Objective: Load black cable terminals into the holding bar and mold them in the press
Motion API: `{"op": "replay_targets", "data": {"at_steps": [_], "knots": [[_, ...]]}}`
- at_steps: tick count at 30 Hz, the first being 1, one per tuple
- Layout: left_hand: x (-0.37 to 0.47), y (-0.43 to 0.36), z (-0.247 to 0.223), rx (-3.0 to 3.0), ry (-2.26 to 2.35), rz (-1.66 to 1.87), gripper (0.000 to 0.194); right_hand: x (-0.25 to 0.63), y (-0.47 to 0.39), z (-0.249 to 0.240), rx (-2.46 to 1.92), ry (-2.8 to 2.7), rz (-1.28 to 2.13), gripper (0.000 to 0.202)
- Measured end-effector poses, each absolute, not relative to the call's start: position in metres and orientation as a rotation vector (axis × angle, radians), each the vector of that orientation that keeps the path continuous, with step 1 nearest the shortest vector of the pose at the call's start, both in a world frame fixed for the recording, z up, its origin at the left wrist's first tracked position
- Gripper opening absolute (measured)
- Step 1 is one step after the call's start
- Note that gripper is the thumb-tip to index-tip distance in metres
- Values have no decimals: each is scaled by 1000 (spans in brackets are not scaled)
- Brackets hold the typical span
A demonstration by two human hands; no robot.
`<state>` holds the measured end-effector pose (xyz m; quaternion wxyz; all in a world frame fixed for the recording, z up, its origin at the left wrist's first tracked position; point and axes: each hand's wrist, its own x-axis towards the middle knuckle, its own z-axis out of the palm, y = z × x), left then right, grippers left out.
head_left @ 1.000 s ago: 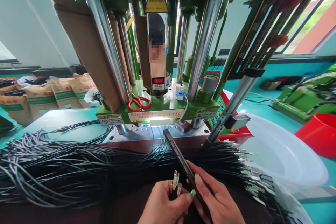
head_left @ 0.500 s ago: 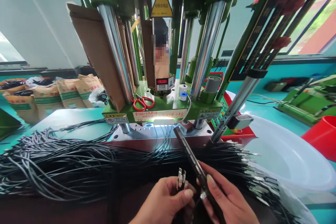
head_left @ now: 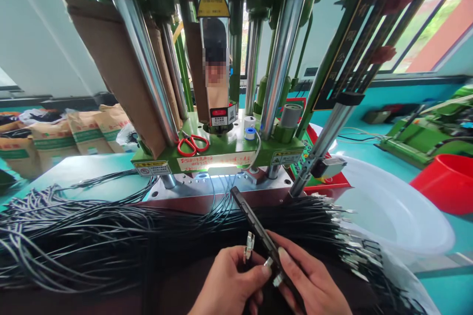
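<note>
Metal cable connectors (head_left: 249, 245) stick up from my left hand (head_left: 234, 278), whose thumb and fingers pinch them. One connector in that pinch meets the edge of a long dark slotted bar (head_left: 254, 220). The bar is gripped by my right hand (head_left: 308, 270), thumb on top, and slants up and away to the left toward the press. Another small metal connector (head_left: 278, 279) shows at the bar's near part, beside my right fingers. The bar's near end and the cables below my left hand are hidden.
A green press (head_left: 225, 150) stands ahead, with red-handled scissors (head_left: 193, 145) on its plate. Black cables (head_left: 92, 229) lie in a big bundle before it, metal ends (head_left: 354, 251) at right. A white tub (head_left: 402, 216) and red bucket (head_left: 443, 182) are to the right.
My left hand has brought a connector against the bar's edge. The view has shifted a little, so the press and bar appear further left.
</note>
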<state>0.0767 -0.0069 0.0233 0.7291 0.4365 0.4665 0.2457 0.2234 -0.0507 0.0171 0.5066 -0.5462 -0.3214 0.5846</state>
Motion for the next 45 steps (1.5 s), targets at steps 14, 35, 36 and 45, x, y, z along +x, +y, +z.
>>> {"op": "replay_targets", "data": {"at_steps": [14,35,36,45], "knots": [[75,-8,27,959,1047,502,44,222,-52,11,-1361,-971,1235,52],[68,-8,26,779,914,742,40,234,-59,19,-1357,-752,1409,69],[69,-8,27,797,922,748,42,234,-59,19,-1360,-761,1409,69],[71,-8,29,936,1062,600,47,233,-57,11,-1335,-767,1434,61]]}}
